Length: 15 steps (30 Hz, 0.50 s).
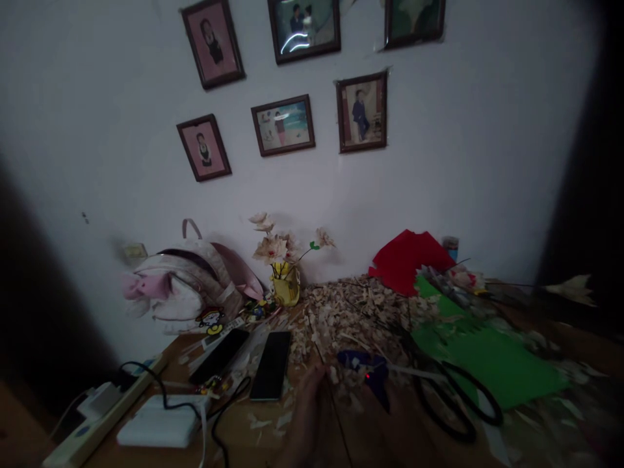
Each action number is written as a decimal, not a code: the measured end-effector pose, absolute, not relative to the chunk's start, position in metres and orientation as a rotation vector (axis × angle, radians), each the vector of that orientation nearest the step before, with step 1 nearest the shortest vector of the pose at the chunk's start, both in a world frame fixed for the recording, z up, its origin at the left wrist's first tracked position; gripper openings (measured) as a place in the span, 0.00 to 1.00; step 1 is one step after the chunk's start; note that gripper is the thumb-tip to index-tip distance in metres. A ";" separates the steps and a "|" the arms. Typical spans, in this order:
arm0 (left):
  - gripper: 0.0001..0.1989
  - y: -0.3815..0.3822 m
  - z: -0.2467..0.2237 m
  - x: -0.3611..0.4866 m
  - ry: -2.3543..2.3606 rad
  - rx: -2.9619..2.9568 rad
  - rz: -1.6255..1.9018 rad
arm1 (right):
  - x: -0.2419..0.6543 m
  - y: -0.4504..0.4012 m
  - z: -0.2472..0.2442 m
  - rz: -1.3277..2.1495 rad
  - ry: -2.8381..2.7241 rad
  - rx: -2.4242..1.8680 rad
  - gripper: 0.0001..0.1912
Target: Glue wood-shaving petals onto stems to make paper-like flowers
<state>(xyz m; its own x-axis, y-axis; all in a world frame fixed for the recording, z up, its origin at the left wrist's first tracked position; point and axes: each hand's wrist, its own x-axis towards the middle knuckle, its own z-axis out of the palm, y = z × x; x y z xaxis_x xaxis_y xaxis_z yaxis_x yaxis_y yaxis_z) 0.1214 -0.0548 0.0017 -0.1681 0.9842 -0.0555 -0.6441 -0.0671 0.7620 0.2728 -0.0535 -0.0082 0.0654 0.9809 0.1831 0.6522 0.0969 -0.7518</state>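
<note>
My left hand [308, 403] is closed in a pinch on a thin dark wire stem [336, 416]. The stem slants from the pile of shavings down to the near edge of the view. To its right, my right hand [397, 416] is wrapped around the handle of a blue glue gun [363, 361]. The gun has a small red light, and its nozzle points left. A pale glue stick [414, 372] sticks out of its back. Both hands are dim, and the right fingers are partly hidden. Cream shavings [341, 318] lie beyond the hands.
Left are two phones [271, 365], a white power bank [158, 422], a power strip [104, 416] and a backpack [185, 279]. A yellow vase [286, 291] of handmade flowers stands by the wall. Right are green sheet [492, 364], red sheet [407, 260] and a looped black cord [439, 409].
</note>
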 end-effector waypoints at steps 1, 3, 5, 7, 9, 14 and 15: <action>0.07 -0.054 0.002 0.122 0.780 0.589 1.583 | 0.276 -0.050 -0.008 0.535 -1.669 -1.641 0.26; 0.08 -0.053 0.004 0.124 0.775 0.597 1.552 | 0.287 -0.042 -0.008 0.491 -1.698 -1.692 0.28; 0.08 -0.053 0.004 0.126 0.756 0.604 1.537 | 0.299 -0.031 -0.007 0.461 -1.734 -1.744 0.30; 0.09 -0.053 0.002 0.128 0.724 0.584 1.531 | 0.310 -0.022 -0.006 0.398 -1.789 -1.739 0.29; 0.09 -0.054 0.000 0.129 0.711 0.563 1.517 | 0.315 -0.016 -0.006 0.309 -1.853 -1.710 0.27; 0.08 -0.054 0.001 0.128 0.714 0.617 1.471 | 0.312 -0.014 -0.008 0.036 -1.887 -1.735 0.27; 0.08 -0.055 0.003 0.129 0.690 0.649 1.458 | 0.311 -0.015 -0.008 0.028 -1.885 -1.715 0.27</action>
